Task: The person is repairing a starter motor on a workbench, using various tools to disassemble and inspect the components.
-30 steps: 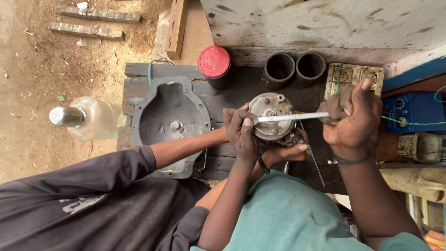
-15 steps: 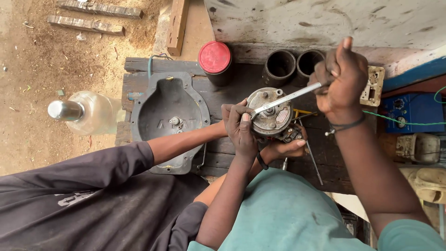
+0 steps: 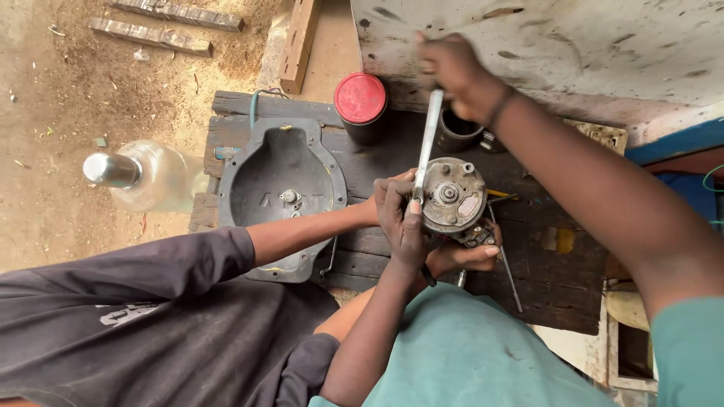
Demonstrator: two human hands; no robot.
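Two people were at work over a dark wooden bench. At the far left a clear glass bottle with a shiny metal cap lay on the sandy ground. Just beside it, on the bench, rested a grey metal cover shaped like a shallow bowl, its hollow side up. Behind the cover stood a dark can with a red lid. A co-worker in a dark grey sleeve reached across from the left, under the cover's lower edge; this person's hand was below the round part and touched it from underneath.

Near the middle of the bench was the round metal motor part, held upright with its face to the camera. The left hand of the person with the camera was closed around the left side of this part, the fingers curled tight on its rim, the thumb pressing the lower end of a silver wrench. The wrench stood almost vertical, from the part up to the right hand, which was shut in a fist around its upper end. Beside this hand were two dark cylinders, partly hidden by the arm. At the right, a circuit board lay at the bench's back edge, and a thin metal rod lay on the planks below the part.
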